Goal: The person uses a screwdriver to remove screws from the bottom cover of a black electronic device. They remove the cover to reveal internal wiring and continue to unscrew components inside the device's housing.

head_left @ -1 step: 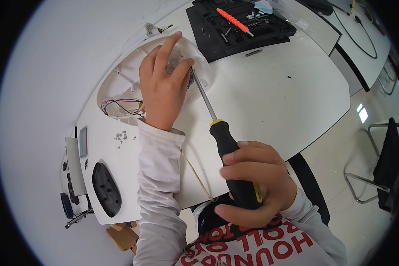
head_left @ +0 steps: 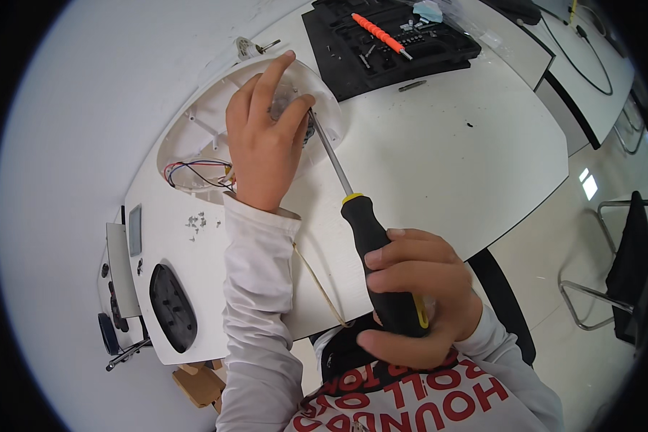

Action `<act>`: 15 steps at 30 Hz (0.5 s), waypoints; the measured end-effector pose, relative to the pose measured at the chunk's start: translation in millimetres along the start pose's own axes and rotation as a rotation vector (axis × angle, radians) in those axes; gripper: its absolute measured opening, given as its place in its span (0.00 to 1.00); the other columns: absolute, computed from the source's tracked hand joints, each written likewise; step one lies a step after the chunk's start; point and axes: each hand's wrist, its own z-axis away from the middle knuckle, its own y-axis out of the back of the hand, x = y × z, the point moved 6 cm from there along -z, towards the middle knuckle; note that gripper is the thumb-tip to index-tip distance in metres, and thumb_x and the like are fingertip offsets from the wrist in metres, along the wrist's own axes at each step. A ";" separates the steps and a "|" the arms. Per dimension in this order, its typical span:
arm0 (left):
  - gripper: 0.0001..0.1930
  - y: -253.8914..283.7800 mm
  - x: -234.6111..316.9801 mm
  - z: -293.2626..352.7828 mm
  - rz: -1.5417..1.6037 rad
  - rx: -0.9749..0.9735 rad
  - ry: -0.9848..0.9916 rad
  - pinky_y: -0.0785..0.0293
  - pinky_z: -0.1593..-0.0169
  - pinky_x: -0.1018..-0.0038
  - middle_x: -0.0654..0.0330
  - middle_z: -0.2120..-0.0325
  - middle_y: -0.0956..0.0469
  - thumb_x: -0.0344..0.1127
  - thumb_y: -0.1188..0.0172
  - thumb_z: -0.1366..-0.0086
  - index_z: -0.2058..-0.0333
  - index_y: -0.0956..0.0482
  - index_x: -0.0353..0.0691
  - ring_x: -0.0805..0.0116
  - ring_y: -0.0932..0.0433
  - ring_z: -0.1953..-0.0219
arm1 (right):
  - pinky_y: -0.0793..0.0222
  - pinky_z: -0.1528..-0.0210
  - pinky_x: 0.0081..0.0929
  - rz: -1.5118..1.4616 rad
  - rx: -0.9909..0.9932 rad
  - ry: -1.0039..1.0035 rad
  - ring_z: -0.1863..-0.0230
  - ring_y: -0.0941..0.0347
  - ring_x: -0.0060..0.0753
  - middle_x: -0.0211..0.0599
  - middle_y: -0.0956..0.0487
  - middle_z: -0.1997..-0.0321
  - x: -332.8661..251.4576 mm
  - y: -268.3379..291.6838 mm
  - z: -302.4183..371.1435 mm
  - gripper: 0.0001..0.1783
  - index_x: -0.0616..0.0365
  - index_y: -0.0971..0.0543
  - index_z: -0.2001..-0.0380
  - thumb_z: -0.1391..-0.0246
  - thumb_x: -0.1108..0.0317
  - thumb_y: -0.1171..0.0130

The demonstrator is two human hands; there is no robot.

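My left hand (head_left: 263,147) presses down on a small round part at the middle of a white, round plastic housing (head_left: 194,122) lying on the white table (head_left: 439,158). My right hand (head_left: 414,295) grips the black and yellow handle of a long screwdriver (head_left: 363,227). Its metal shaft runs up and to the left, and the tip sits under my left thumb and fingers at that small part. Red, blue and black wires (head_left: 191,171) lie inside the housing to the left of my left wrist.
Several small screws (head_left: 194,222) lie loose near the housing. A black tool case (head_left: 381,50) with an orange-handled driver (head_left: 378,32) stands at the back. A black oval part (head_left: 171,306) and a grey panel (head_left: 122,266) are at the left. A chair (head_left: 612,273) stands at the right.
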 end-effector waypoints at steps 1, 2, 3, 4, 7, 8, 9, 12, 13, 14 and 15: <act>0.13 0.9 0.0 -0.1 -0.003 0.005 0.001 0.33 0.56 0.71 0.63 0.50 0.30 0.21 0.36 0.61 0.74 0.22 0.45 0.61 0.31 0.55 | 0.27 0.57 0.36 -0.033 0.029 -0.008 0.59 0.28 0.40 0.35 0.29 0.61 0.7 1.0 0.6 0.19 0.36 0.24 0.67 0.66 0.71 0.34; 0.13 2.0 0.0 0.0 -0.005 0.010 0.002 0.33 0.56 0.71 0.63 0.50 0.30 0.21 0.36 0.61 0.74 0.22 0.45 0.61 0.30 0.55 | 0.27 0.58 0.37 -0.067 0.071 0.005 0.59 0.28 0.40 0.34 0.30 0.63 3.5 -0.6 2.8 0.20 0.38 0.24 0.68 0.67 0.72 0.33; 0.13 2.0 0.3 0.1 -0.008 0.016 0.003 0.33 0.56 0.71 0.63 0.51 0.30 0.21 0.36 0.61 0.75 0.22 0.45 0.61 0.30 0.55 | 0.27 0.57 0.38 -0.086 0.075 -0.010 0.60 0.28 0.41 0.34 0.30 0.64 4.1 0.5 3.2 0.20 0.40 0.24 0.67 0.68 0.74 0.33; 0.12 0.9 0.0 0.3 0.000 0.027 0.009 0.34 0.55 0.70 0.64 0.50 0.30 0.23 0.36 0.61 0.76 0.23 0.44 0.61 0.31 0.55 | 0.27 0.57 0.40 -0.105 0.081 -0.027 0.60 0.27 0.41 0.34 0.30 0.66 4.4 1.7 3.7 0.20 0.43 0.24 0.67 0.68 0.75 0.33; 0.10 -2.1 -0.2 1.1 0.007 0.046 0.022 0.35 0.54 0.69 0.65 0.50 0.30 0.25 0.35 0.61 0.77 0.23 0.44 0.61 0.31 0.55 | 0.29 0.54 0.41 -0.125 0.112 -0.048 0.60 0.26 0.43 0.34 0.29 0.67 6.2 3.3 9.2 0.19 0.47 0.24 0.65 0.64 0.76 0.34; 0.11 -1.4 0.4 0.2 -0.001 0.045 0.019 0.34 0.55 0.70 0.64 0.51 0.30 0.23 0.35 0.61 0.76 0.23 0.44 0.61 0.30 0.56 | 0.30 0.52 0.41 -0.114 0.120 -0.059 0.58 0.26 0.42 0.33 0.27 0.66 6.1 3.4 11.4 0.18 0.47 0.25 0.63 0.61 0.74 0.36; 0.13 0.2 0.6 0.4 -0.011 0.041 0.018 0.34 0.56 0.71 0.63 0.51 0.30 0.22 0.35 0.62 0.75 0.23 0.45 0.62 0.30 0.56 | 0.32 0.49 0.40 -0.106 0.125 -0.071 0.57 0.25 0.42 0.33 0.25 0.65 5.7 3.1 13.6 0.17 0.47 0.25 0.62 0.58 0.72 0.37; 0.12 1.0 -1.7 1.7 -0.009 0.032 0.017 0.34 0.56 0.70 0.64 0.50 0.30 0.22 0.35 0.61 0.75 0.23 0.45 0.62 0.30 0.55 | 0.42 0.40 0.38 0.009 0.003 -0.072 0.49 0.28 0.35 0.26 0.23 0.55 -1.1 12.9 12.9 0.17 0.43 0.30 0.57 0.51 0.65 0.41; 0.12 0.3 -2.5 2.5 0.006 0.023 0.010 0.34 0.55 0.70 0.63 0.50 0.30 0.22 0.35 0.61 0.75 0.22 0.45 0.62 0.30 0.55 | 0.42 0.39 0.38 0.023 0.012 -0.060 0.48 0.29 0.36 0.26 0.23 0.55 -0.1 13.8 12.8 0.17 0.43 0.30 0.57 0.51 0.66 0.41; 0.12 -0.2 -3.5 3.8 0.021 0.014 0.003 0.34 0.55 0.70 0.63 0.50 0.31 0.22 0.35 0.61 0.74 0.22 0.45 0.62 0.30 0.55 | 0.43 0.39 0.38 0.036 0.020 -0.047 0.47 0.30 0.37 0.26 0.23 0.55 2.1 13.9 12.5 0.17 0.43 0.30 0.56 0.51 0.66 0.41; 0.12 0.6 -4.2 3.1 0.033 0.004 -0.005 0.34 0.55 0.70 0.63 0.50 0.31 0.22 0.35 0.60 0.74 0.22 0.45 0.62 0.30 0.55 | 0.41 0.41 0.38 0.026 0.045 -0.036 0.47 0.31 0.40 0.29 0.24 0.54 4.2 14.2 12.7 0.18 0.43 0.30 0.56 0.52 0.66 0.40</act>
